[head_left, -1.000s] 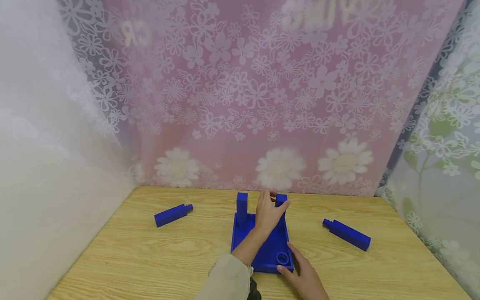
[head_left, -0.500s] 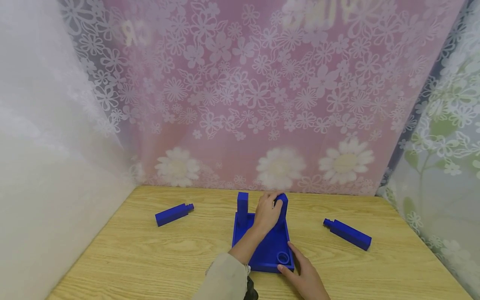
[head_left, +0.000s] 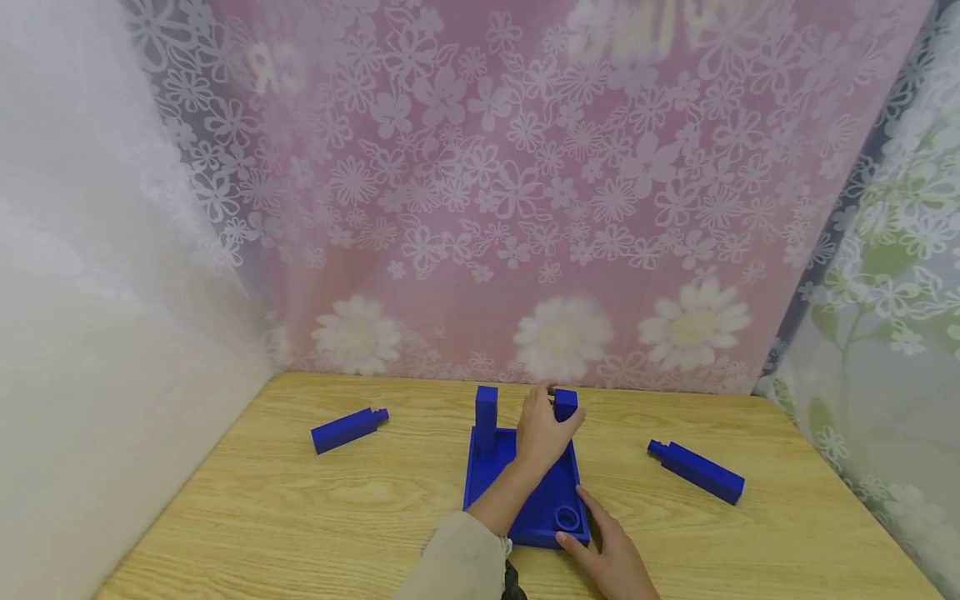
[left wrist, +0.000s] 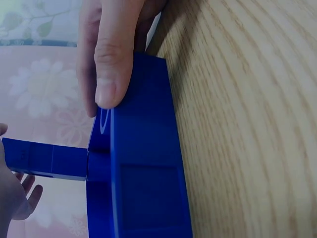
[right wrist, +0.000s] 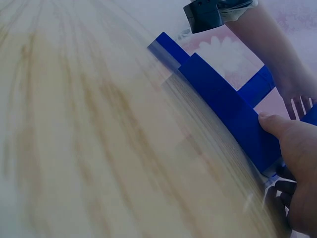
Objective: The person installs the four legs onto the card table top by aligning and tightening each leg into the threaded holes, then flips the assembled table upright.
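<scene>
A blue toy tabletop (head_left: 551, 500), shaped like a shallow square tray, lies on the wooden table. Two square blue legs rise from its far corners. My left hand (head_left: 542, 429) reaches across and holds the right leg (head_left: 566, 403) near its top, thumb on the right and fingers at the left and behind. Looser fingers of that hand hang past the leg (left wrist: 59, 161) in the left wrist view. With thumb and fingers, my right hand (head_left: 615, 557) grips the tabletop's near right corner, beside a round socket (head_left: 567, 518). The left leg (head_left: 486, 417) stands upright, untouched.
A loose blue leg with a narrow peg (head_left: 348, 431) lies to the left of the tabletop. Another loose leg (head_left: 699, 473) lies to the right, peg pointing inward. Flowered pink curtain (head_left: 450, 208) hangs behind the table, with pale sheets at both sides.
The left hand turned the right leg, its thumb swinging leftward half a second ago. Now the thumb is back on the leg's right side. My right hand has stayed on the corner.
</scene>
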`<state>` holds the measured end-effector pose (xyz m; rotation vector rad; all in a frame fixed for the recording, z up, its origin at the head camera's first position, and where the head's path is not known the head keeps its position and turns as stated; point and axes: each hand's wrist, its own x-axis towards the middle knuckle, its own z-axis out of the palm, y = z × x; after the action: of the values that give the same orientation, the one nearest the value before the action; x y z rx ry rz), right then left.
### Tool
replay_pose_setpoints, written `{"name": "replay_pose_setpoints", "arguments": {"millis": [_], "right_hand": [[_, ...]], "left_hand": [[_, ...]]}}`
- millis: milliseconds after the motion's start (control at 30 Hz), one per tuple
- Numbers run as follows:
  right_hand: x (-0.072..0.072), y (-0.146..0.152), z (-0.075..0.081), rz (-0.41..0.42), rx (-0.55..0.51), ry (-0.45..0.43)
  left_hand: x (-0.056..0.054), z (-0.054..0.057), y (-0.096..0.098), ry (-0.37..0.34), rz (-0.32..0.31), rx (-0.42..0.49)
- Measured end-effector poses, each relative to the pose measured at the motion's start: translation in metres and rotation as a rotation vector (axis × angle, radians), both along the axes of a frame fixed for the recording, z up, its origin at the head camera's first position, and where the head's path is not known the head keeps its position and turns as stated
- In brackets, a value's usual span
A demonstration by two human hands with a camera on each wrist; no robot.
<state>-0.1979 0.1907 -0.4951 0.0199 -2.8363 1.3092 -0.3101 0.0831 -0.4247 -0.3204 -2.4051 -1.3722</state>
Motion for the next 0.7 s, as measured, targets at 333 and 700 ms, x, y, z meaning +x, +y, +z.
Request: {"name": "replay_pose_setpoints", "arguments": {"millis": [333, 700], "right_hand": [[-0.0013, 0.0001, -0.001, 0.001, 0.003, -0.001], [-0.0005, -0.0003, -0.0014, 0.011, -0.01, 0.02]], "left_hand": [[-0.0035, -0.0046, -0.0015, -0.003, -0.003, 0.069], [-0.0021, -0.0017, -0.006, -0.013, -0.061, 0.018]]}}
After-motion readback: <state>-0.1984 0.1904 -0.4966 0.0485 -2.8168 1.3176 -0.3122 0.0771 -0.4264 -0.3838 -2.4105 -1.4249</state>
